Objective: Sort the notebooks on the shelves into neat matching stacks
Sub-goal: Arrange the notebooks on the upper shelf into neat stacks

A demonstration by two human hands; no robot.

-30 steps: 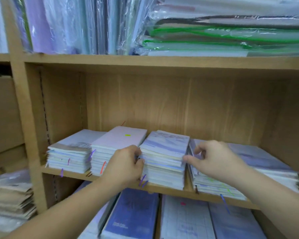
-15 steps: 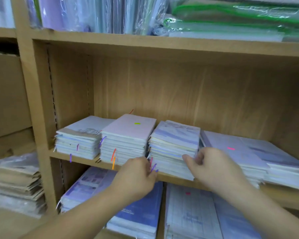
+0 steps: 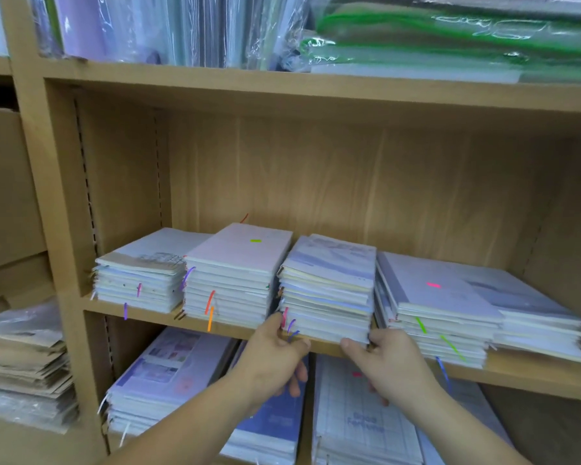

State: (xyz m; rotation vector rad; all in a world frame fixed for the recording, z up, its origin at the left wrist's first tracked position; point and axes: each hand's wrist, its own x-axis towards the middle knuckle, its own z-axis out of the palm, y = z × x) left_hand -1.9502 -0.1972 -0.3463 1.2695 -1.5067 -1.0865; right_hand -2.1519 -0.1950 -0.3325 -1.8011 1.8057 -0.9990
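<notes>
**Sorting in progress.** The third stack of notebooks (image 3: 329,290) stands on the middle shelf (image 3: 524,380), set between a white-covered stack (image 3: 235,263) and a wider grey-covered stack (image 3: 440,297). Its lower front corners are clasped by the left hand (image 3: 275,350) and the right hand (image 3: 389,360), fingers curled about the bottom notebooks. This is presumably so that the whole pile can be squared or drawn forward without its layers slipping apart.

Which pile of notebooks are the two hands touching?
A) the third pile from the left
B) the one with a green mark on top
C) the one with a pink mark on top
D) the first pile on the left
A: the left hand and right hand meet the bottom corners of the third pile.
</notes>
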